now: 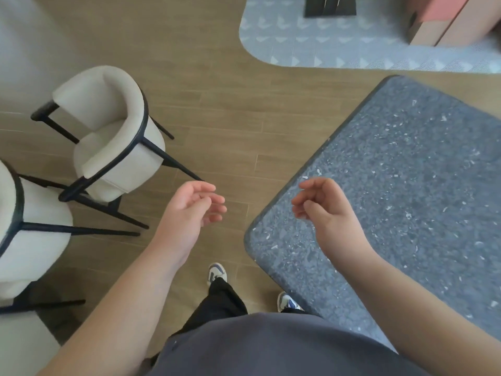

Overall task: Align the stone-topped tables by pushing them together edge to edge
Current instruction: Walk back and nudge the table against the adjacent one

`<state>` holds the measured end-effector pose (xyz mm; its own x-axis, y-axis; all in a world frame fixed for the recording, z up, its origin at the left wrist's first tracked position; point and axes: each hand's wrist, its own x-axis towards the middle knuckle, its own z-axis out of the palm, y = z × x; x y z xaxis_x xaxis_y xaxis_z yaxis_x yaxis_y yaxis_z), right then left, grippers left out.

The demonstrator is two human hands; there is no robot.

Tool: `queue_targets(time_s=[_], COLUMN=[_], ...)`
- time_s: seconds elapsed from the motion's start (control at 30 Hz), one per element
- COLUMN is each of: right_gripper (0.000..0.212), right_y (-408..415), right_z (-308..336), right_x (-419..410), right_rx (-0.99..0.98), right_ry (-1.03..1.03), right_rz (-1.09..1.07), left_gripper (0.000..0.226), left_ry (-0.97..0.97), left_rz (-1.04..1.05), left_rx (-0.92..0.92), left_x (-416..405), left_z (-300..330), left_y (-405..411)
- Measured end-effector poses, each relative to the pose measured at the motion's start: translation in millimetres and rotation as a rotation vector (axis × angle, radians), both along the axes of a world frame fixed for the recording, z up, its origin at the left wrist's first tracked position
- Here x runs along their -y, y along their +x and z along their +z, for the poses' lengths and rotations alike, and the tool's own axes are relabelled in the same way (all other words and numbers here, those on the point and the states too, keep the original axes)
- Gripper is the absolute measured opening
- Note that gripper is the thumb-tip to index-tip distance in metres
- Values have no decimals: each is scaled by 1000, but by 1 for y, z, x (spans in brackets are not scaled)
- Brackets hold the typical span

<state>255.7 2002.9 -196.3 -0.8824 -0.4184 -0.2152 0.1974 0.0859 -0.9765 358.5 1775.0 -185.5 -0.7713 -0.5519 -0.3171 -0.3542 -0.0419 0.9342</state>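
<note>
A dark grey speckled stone-topped table [401,169] fills the right side of the head view, its rounded near corner by my feet. Only this one table shows. My right hand [322,204] hovers above the table's left edge with fingers loosely curled, holding nothing. My left hand [192,210] hangs over the wooden floor to the left of the table, fingers relaxed and empty, not touching anything.
Two cream upholstered chairs with black frames stand at the left, one [113,131] further off and one [24,229] near the frame edge. A grey patterned rug [339,42] with a black base [329,6] and a cardboard box [439,25] lies beyond. Wooden floor separates chairs and table.
</note>
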Motion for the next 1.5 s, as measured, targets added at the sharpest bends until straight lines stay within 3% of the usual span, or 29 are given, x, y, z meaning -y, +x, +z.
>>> queue_targets(time_s=[0.2, 0.33, 0.53, 0.7, 1.03, 1.5], right_gripper=[34, 33, 38, 37, 39, 39], right_y=[-36, -58, -87, -113, -203, -479], right_z=[-10, -19, 1, 17, 18, 28], right_x=[80, 161, 263, 295, 291, 194], right_rx=[-4, -10, 6, -45, -61, -44], right_ry=[7, 37, 47, 70, 29, 8], right_rz=[-143, -278, -479, -566, -738, -847], left_gripper=[26, 27, 26, 29, 26, 27], left_ry=[34, 38, 85, 113, 110, 124], left_rz=[-18, -141, -318, -373, -556, -719], left_rx=[-88, -75, -51, -98, -122, -199], left_x=[93, 174, 269, 307, 311, 191], left_z=[-18, -27, 1, 20, 32, 43], left_y=[-58, -98, -167, -220, -341, -652])
